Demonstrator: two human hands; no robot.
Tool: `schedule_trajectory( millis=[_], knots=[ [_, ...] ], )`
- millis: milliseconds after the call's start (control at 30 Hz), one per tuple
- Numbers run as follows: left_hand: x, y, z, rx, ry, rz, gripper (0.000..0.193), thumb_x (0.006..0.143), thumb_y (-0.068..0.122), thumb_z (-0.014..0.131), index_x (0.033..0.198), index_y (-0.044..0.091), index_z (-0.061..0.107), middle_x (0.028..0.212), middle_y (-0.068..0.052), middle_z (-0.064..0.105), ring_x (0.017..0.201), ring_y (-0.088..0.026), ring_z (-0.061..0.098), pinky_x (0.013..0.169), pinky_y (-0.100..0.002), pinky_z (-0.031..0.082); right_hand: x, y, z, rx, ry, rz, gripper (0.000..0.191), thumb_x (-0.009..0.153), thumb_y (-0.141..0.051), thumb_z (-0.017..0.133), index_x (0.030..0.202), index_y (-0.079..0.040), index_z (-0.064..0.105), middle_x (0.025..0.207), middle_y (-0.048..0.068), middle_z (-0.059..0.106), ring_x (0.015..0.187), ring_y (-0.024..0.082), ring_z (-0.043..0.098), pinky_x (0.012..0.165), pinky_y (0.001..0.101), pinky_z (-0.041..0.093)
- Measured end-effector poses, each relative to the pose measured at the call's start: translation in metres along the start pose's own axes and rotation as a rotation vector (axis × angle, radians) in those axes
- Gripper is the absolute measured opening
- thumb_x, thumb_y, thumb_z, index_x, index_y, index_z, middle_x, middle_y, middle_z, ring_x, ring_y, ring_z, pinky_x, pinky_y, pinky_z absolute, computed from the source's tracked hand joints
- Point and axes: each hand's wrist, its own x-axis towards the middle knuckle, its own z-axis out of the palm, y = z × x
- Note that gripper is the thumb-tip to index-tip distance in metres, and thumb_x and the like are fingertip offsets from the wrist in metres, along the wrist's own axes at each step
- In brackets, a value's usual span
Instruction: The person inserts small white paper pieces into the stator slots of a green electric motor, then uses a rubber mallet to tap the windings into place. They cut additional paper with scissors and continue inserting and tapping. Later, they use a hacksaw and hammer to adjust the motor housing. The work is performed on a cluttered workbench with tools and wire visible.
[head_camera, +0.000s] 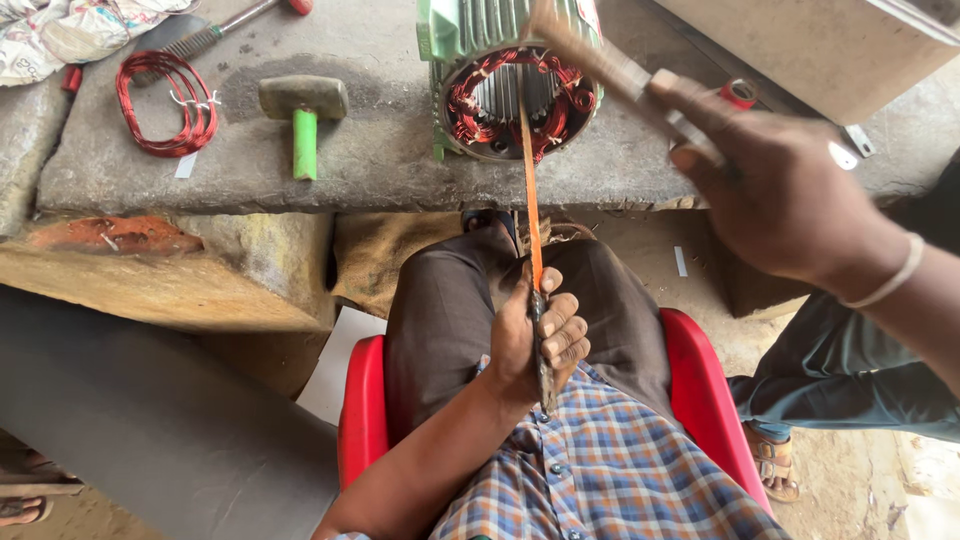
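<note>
A green motor stator (515, 75) with red copper windings lies on a stone slab (380, 150), its open end facing me. My left hand (535, 340) is shut on a long thin orange rod (530, 200) whose far end reaches into the stator's bore. My right hand (775, 190) is raised at the right, shut on the handle of a hammer (610, 70), blurred, with its head up near the stator's top. I sit on a red plastic chair (700, 390).
A green-handled mallet (303, 115) and a red wire coil (165, 105) lie on the slab at left. A small red tape roll (740, 93) sits behind my right hand. Another person's leg and sandal (775, 460) are at lower right. A crumpled cloth (70, 30) is top left.
</note>
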Motion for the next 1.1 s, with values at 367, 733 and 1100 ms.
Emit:
schedule_trajectory(
  millis=[367, 733, 1100],
  knots=[
    [-0.011, -0.01, 0.015, 0.021, 0.126, -0.026, 0.039, 0.111, 0.05, 0.032, 0.096, 0.02, 0.052, 0.055, 0.002, 0.049, 0.041, -0.011, 0.052, 0.037, -0.024, 0.044, 0.001, 0.017, 0.03, -0.189, -0.56, 0.252, 0.05, 0.102, -0.027, 0.06, 0.151, -0.03, 0.058, 0.086, 0.009, 0.077, 0.065, 0.021, 0.073, 0.059, 0.0364, 0.06],
    [-0.006, -0.003, 0.013, -0.057, 0.025, 0.016, 0.044, 0.115, 0.049, 0.029, 0.1, 0.014, 0.052, 0.059, -0.001, 0.054, 0.045, -0.013, 0.06, 0.038, -0.025, 0.051, 0.007, -0.01, -0.022, 0.059, 0.245, -0.05, 0.043, 0.097, 0.001, 0.066, 0.139, 0.01, 0.057, 0.096, 0.027, 0.072, 0.079, 0.03, 0.072, 0.068, 0.0376, 0.055],
    [-0.018, -0.014, 0.019, 0.056, 0.136, 0.007, 0.044, 0.113, 0.05, 0.027, 0.098, 0.017, 0.05, 0.056, 0.001, 0.05, 0.041, -0.011, 0.055, 0.035, -0.024, 0.046, 0.007, -0.025, -0.034, 0.082, 0.225, -0.052, 0.044, 0.097, 0.001, 0.067, 0.14, 0.006, 0.058, 0.097, 0.027, 0.071, 0.085, 0.03, 0.073, 0.072, 0.0367, 0.055]
  ],
)
